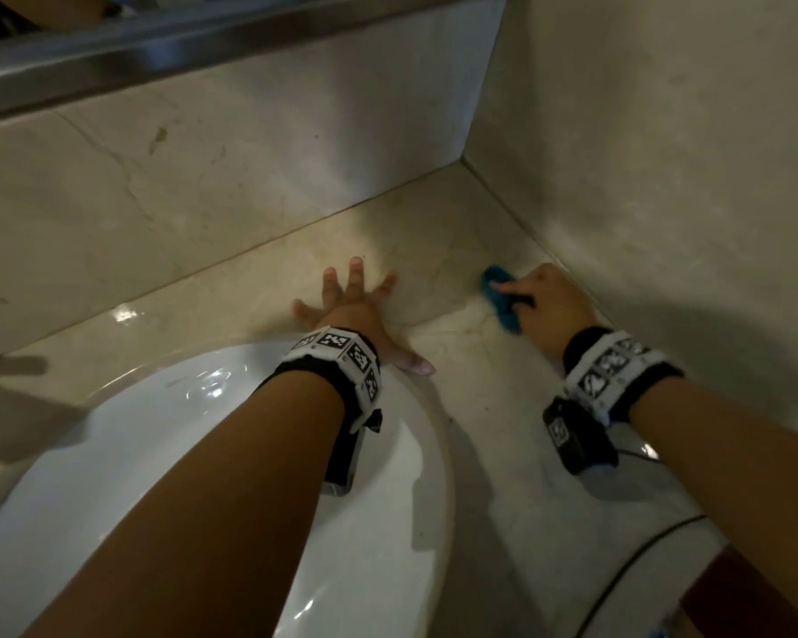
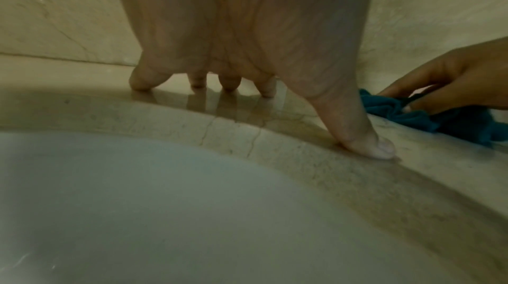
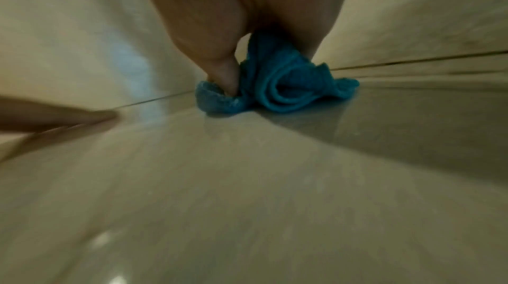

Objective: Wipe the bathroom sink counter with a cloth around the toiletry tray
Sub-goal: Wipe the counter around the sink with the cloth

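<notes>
A crumpled blue cloth [image 1: 502, 299] lies bunched on the beige marble counter [image 1: 461, 250] close to the right wall. My right hand [image 1: 533, 297] grips it, fingers curled round the folds [image 3: 277, 80]. The cloth also shows at the right of the left wrist view [image 2: 429, 119]. My left hand [image 1: 355, 306] lies flat on the counter just behind the sink rim, fingers spread and straight [image 2: 228, 84], holding nothing. No toiletry tray appears in any view.
A white oval sink basin [image 1: 231, 453] fills the lower left, under my left forearm. Marble backsplash [image 1: 203, 177] and side wall [image 1: 664, 177] close the corner. A metal ledge [image 1: 157, 52] runs above. A thin black cable [image 1: 641, 554] crosses the counter's front right.
</notes>
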Available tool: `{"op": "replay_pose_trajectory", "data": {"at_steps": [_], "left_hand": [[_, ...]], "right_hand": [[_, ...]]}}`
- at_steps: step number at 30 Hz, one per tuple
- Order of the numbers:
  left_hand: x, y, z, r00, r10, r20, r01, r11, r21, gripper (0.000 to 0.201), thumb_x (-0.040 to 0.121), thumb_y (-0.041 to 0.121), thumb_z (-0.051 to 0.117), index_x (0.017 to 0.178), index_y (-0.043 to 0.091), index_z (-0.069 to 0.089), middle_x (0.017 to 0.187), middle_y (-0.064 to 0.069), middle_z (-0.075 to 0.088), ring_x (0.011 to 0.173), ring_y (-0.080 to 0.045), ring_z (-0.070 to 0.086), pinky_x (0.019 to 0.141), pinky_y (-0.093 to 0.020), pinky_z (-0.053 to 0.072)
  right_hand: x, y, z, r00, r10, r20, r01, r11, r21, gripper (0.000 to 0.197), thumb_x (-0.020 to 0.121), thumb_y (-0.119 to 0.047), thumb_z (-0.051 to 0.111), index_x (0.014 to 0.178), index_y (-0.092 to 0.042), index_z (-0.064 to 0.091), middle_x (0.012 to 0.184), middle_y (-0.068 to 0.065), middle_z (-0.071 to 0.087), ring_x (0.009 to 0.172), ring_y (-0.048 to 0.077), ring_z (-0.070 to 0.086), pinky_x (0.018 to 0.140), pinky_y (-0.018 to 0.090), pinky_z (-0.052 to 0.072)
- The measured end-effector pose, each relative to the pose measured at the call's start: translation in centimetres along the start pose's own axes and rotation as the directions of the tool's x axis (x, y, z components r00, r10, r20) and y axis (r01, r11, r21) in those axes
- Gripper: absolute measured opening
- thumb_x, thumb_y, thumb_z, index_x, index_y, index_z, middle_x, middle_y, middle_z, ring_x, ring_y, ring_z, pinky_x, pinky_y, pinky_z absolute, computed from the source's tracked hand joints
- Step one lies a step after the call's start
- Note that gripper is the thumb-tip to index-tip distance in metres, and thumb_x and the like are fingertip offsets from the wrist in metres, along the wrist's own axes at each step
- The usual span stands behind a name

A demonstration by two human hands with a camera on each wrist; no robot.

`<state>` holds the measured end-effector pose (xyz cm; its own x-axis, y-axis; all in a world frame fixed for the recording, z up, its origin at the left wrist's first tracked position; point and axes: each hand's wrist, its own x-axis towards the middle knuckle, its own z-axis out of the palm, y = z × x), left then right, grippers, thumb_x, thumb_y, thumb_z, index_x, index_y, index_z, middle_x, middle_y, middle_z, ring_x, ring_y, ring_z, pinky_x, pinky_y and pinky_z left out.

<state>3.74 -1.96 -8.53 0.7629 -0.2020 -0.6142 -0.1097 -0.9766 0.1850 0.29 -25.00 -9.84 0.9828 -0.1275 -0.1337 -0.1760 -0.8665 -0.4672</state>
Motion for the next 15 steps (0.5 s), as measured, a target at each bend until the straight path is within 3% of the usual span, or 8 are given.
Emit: {"op": "replay_pose_trajectory", "data": {"at_steps": [3, 5, 7, 10, 12, 15], "left_hand": [[-0.1, -0.1, 0.1, 1.0, 0.003, -0.008, -0.002, 1.0, 0.027, 0.134, 0.044, 0.079, 0.072, 0.144, 0.048, -0.012, 0.154, 0.005, -0.03, 0.142, -0.03, -0.025, 0.107, -0.071, -0.002], [-0.3, -0.1, 0.2, 1.0, 0.013, -0.017, -0.013, 0.999, 0.046, 0.131, 0.047, 0.082, 0.068, 0.145, 0.048, -0.012, 0.154, 0.004, -0.03, 0.143, -0.03, -0.023, 0.108, -0.069, -0.001], [-0.9, -0.2, 0.6, 0.998, 0.038, -0.047, -0.035, 0.997, 0.063, 0.123, 0.053, 0.085, 0.061, 0.145, 0.046, -0.011, 0.155, 0.001, -0.028, 0.143, -0.03, -0.021, 0.111, -0.066, 0.0], [-2.0, -0.9, 1.9, 0.989, 0.096, -0.113, -0.085, 0.991, 0.1, 0.108, 0.066, 0.085, 0.048, 0.147, 0.044, -0.01, 0.156, -0.002, -0.025, 0.144, -0.031, -0.018, 0.115, -0.058, 0.0], [-2.5, -1.3, 2.4, 0.984, 0.126, -0.123, -0.112, 0.987, 0.112, 0.102, 0.071, 0.083, 0.044, 0.147, 0.044, -0.009, 0.156, -0.003, -0.025, 0.145, -0.03, -0.017, 0.116, -0.054, 0.0], [-2.8, -1.7, 2.5, 0.985, 0.14, -0.102, -0.127, 0.984, 0.122, 0.1, 0.072, 0.081, 0.045, 0.147, 0.044, -0.01, 0.156, -0.003, -0.025, 0.145, -0.03, -0.016, 0.118, -0.051, 0.0]], "right_hand": [[0.1, 1.2, -0.2, 0.99, 0.129, -0.048, -0.13, 0.991, -0.017, 0.034, 0.09, -0.01, 0.051, 0.121, -0.022, 0.062, 0.112, 0.006, 0.048, 0.096, 0.027, 0.055, 0.078, 0.022, 0.039], [-2.0, -0.4, 0.5, 0.997, 0.072, -0.023, -0.072, 0.997, -0.011, 0.033, 0.091, -0.009, 0.051, 0.121, -0.017, 0.061, 0.107, 0.008, 0.045, 0.091, 0.025, 0.051, 0.078, 0.016, 0.034], [-5.0, -2.2, 1.5, 0.999, -0.04, 0.027, 0.039, 0.999, 0.031, 0.029, 0.091, -0.008, 0.05, 0.116, -0.013, 0.063, 0.097, 0.005, 0.042, 0.083, 0.018, 0.045, 0.067, 0.014, 0.029], [-9.0, -3.6, 2.8, 0.985, -0.126, 0.122, 0.115, 0.989, 0.091, 0.018, 0.091, -0.012, 0.053, 0.105, -0.013, 0.065, 0.088, -0.001, 0.041, 0.077, 0.014, 0.046, 0.066, 0.016, 0.036], [-9.1, -3.2, 2.5, 0.975, -0.14, 0.175, 0.125, 0.988, 0.093, 0.018, 0.091, -0.015, 0.054, 0.105, -0.014, 0.065, 0.086, -0.003, 0.04, 0.074, 0.009, 0.046, 0.067, 0.015, 0.037], [-6.2, -1.1, 0.9, 0.993, -0.055, 0.104, 0.055, 0.998, 0.002, 0.031, 0.092, -0.009, 0.05, 0.118, -0.019, 0.064, 0.101, 0.007, 0.043, 0.089, 0.021, 0.051, 0.075, 0.017, 0.032]]}}
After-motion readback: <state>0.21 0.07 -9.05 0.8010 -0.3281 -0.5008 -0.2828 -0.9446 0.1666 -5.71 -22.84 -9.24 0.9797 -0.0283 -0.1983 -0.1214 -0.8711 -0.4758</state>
